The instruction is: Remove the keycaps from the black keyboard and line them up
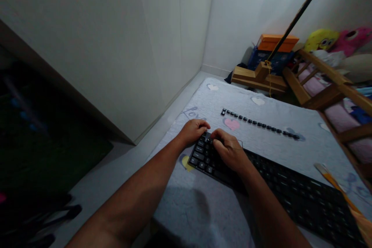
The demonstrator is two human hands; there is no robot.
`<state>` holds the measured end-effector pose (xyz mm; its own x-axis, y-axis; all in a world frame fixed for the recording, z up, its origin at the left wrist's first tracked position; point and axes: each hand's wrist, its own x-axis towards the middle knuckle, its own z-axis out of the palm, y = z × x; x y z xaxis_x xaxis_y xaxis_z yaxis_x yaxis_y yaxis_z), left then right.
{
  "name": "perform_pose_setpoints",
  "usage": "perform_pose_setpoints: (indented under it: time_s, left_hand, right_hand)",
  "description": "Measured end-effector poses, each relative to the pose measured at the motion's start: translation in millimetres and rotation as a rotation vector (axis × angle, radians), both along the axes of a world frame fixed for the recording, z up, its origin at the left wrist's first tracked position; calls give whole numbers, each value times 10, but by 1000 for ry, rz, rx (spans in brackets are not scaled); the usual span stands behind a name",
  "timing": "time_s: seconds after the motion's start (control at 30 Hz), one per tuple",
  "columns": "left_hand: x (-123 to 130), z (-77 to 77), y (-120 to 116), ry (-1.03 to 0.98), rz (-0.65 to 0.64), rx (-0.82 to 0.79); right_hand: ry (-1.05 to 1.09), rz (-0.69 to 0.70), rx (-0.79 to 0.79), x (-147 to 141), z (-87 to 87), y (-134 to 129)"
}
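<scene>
A black keyboard [279, 176] lies at a slant on the cloth-covered surface. At its upper left corner is my left hand [195, 130], with fingers curled together and pressed against the edge. My right hand [228, 147] is closed in a pinch low over the keys near that same corner. A thin wire loop [241, 144], which looks like part of a wire keycap puller, sticks out beside its knuckles. The fingertips and what they touch are partly hidden. Behind the keyboard, several black keycaps [258, 123] stand in a long row, with a few bunched at the left end.
A brush [328, 174] with an orange handle lies right of the keyboard. The patterned cloth [186, 201] covers the surface. A pale cabinet [145, 54] stands on the left. Behind are a wooden stand [255, 77] with a dark pole, an orange box [277, 42] and plush toys [321, 40].
</scene>
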<state>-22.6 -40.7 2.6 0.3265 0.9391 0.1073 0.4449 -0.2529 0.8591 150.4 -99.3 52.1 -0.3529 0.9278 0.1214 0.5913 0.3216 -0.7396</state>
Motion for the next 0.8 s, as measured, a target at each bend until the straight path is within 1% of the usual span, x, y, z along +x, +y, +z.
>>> perform_pose_setpoints:
  time_s: [0.2,0.3,0.4,0.47,0.53,0.6,0.8]
  left_hand:
    - [11,23,-10,-7,9,-9]
    - [11,20,-11,-4,9,-12]
    - [8,10,-8,-4,12,-9]
    - [7,4,-6,-8,14,-5]
    - [7,1,-5,-8,16,-8]
    - [8,0,-5,-7,17,-15]
    - [5,-3,-8,-1,14,-23]
  right_hand:
    - [77,-71,-50,-6,-6,-57]
    - [102,-138,-67,-42,-10,-100]
    - [55,-233,-54,-96,10,-158]
    - [-5,-271,-50,-121,30,-193]
    - [-51,-271,-50,-126,44,-218]
    - [-66,-240,-39,-113,42,-234]
    - [-45,-145,83,-61,-22,-268]
